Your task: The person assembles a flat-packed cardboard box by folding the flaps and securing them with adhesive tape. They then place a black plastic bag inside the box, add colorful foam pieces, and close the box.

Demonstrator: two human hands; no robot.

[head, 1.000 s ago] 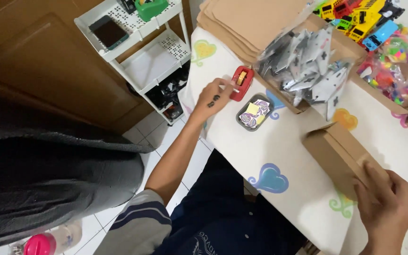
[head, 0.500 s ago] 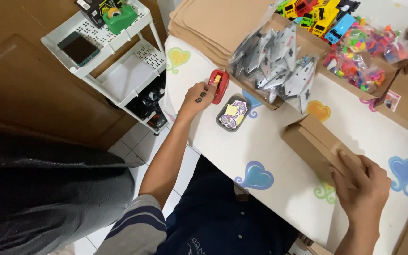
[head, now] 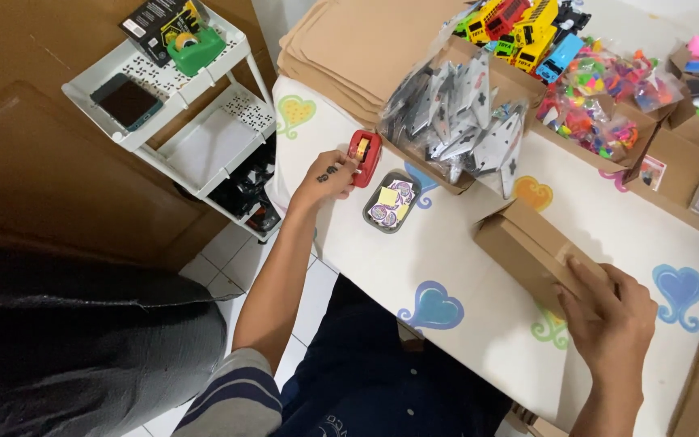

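Reaching out across the heart-printed table (head: pixel 479 275), the left hand (head: pixel 329 174) closes its fingers around a red tape dispenser (head: pixel 364 155) that stands at the table's far-left edge, fingertips pinched at the dispenser's front. Just to the right of the dispenser lies a small grey tray (head: pixel 391 202) of round stickers, touching or nearly touching it. Beyond the tray, an open carton holds grey toy planes in clear bags (head: pixel 463 121), and behind the dispenser a stack of flat brown cardboard sheets (head: pixel 357 40) lies on the table. Well to the right of the dispenser, the right hand (head: pixel 608 311) presses flat on a closed brown cardboard box (head: pixel 523 247), fingers spread over its top near end, thumb at the side. Farther right of the planes sit colourful toy buses (head: pixel 519 24) and bags of bright small toys (head: pixel 600 105). Left of the dispenser, off the table, stands a white shelf cart (head: pixel 204 146) with a green tape dispenser (head: pixel 196 47) and a dark phone (head: pixel 125 101) on its top shelf.
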